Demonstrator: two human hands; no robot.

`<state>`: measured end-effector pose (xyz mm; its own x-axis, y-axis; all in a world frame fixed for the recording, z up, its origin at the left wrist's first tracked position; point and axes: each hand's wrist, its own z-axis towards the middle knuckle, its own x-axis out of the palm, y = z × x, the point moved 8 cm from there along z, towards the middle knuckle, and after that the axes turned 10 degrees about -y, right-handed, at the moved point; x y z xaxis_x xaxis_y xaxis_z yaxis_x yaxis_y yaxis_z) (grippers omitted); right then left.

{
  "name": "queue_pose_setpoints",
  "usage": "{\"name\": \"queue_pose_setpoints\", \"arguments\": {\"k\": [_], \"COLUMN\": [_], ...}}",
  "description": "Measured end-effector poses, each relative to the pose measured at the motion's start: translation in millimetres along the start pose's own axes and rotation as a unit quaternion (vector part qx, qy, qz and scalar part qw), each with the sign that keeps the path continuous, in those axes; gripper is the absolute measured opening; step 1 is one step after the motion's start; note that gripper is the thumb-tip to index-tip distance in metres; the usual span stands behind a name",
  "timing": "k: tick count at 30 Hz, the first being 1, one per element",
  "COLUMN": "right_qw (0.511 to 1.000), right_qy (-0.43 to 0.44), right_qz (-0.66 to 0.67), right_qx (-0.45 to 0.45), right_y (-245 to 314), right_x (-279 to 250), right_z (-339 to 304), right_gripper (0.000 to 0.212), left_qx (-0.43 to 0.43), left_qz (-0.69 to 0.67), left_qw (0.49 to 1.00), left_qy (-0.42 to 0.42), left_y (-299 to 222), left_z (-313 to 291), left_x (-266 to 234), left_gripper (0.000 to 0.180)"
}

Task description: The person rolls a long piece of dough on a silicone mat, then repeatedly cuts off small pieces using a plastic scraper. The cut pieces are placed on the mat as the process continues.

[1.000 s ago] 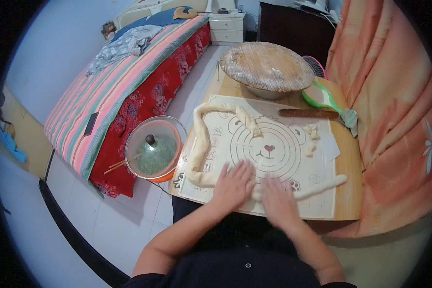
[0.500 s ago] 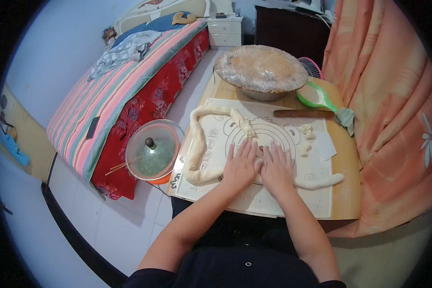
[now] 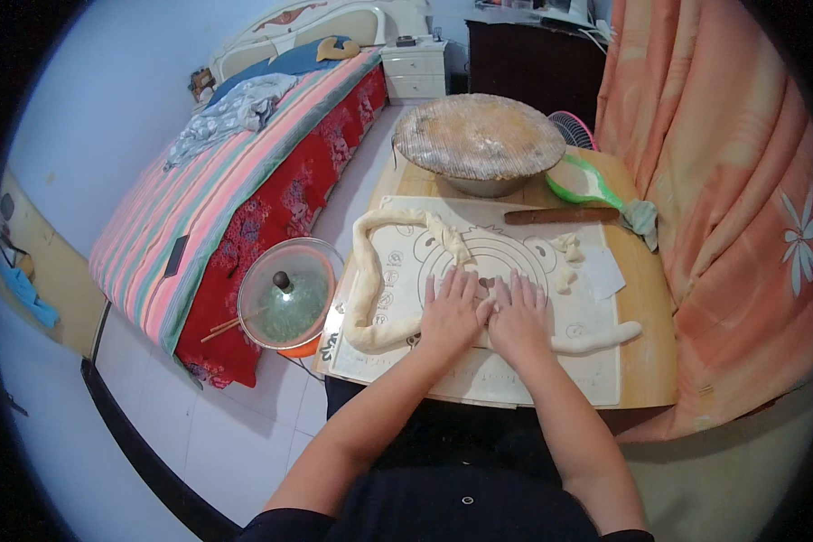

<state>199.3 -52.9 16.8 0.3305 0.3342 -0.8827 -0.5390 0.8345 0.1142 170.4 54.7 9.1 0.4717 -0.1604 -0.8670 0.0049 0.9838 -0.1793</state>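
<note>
A long rope of pale dough (image 3: 368, 280) curves round the left part of a printed white kneading mat (image 3: 533, 384). Its near stretch passes beneath both my palms and comes out on the right as a thin, rounded end. My left hand (image 3: 452, 309) lies flat on the dough with fingers stretched forward. Beside it, thumbs almost touching, my right hand (image 3: 517, 316) presses down the same way, fingers extended. The dough directly under the hands is hidden. Small dough pieces (image 3: 565, 262) lie to the right of the mat's circle pattern.
A wooden rolling pin (image 3: 562, 216) rests at the mat's far edge. Behind it stands a bowl under a round, floury woven lid (image 3: 481, 135). A green scoop (image 3: 587, 185) with white powder is at the right. Left of the table sits a glass-lidded pot (image 3: 286, 307); an orange curtain (image 3: 723, 271) hangs right.
The whole view has shifted slightly. Both hands stay flat side by side on the dough, with little visible movement over the mat.
</note>
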Motion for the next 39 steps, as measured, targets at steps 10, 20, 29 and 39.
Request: {"name": "queue_pose_setpoints", "arguments": {"k": [10, 20, 29, 39], "right_qw": [0.983, 0.988, 0.989, 0.972], "right_qy": [0.130, 0.082, 0.104, 0.208], "right_qz": [0.125, 0.128, 0.105, 0.048], "right_qx": [-0.041, 0.009, 0.016, 0.101], "right_y": [-14, 37, 36, -59], "right_x": [-28, 27, 81, 13], "right_z": [-35, 71, 130, 66], "right_gripper": [0.060, 0.070, 0.037, 0.032], "left_qx": [0.067, 0.009, -0.238, -0.094], "left_qz": [0.022, -0.130, -0.048, -0.188], "left_qw": [0.996, 0.989, 0.969, 0.955], "left_qy": [0.053, 0.069, 0.043, -0.209], "left_y": [91, 161, 172, 163], "left_z": [-78, -100, 6, 94], "left_x": [-97, -108, -49, -43], "left_gripper": [0.056, 0.060, 0.084, 0.046]}}
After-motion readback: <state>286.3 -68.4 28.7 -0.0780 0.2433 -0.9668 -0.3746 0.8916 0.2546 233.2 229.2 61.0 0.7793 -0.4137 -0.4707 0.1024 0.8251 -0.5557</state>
